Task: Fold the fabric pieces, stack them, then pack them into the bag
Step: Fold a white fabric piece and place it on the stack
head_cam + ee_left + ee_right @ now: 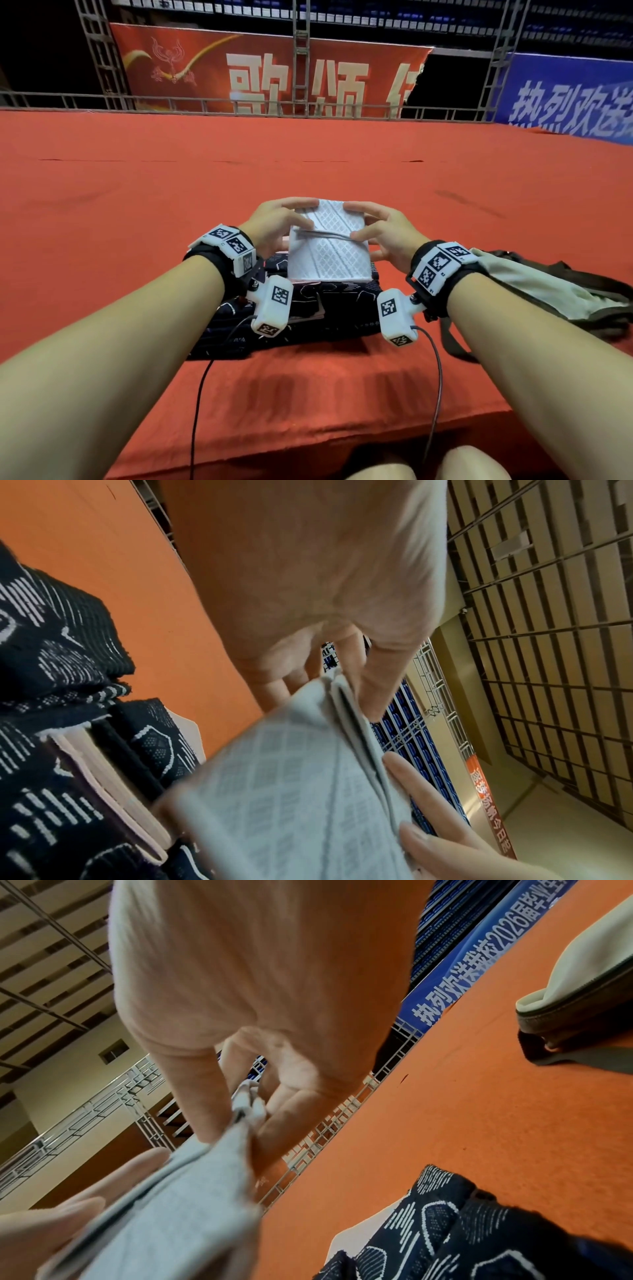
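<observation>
A folded white cloth [329,246] with a woven diamond pattern is held between both hands above a stack [301,315] of dark patterned fabric lying on the red surface [308,154]. The left hand [274,226] is closed on the cloth's left edge, with the thumb on the near face and the fingers [301,202] curled over the top corner. The right hand [383,229] grips the right edge the same way, thumb in front and fingers behind. In the left wrist view, the cloth [291,791] is seen as several layers pinched between thumb and fingers, and pale edges show between the dark layers of the stack [68,696]. In the right wrist view, the cloth [178,1204] is blurred. A bag [548,294], pale with dark trim and straps, lies on the surface to the right of the stack, near the right wrist.
</observation>
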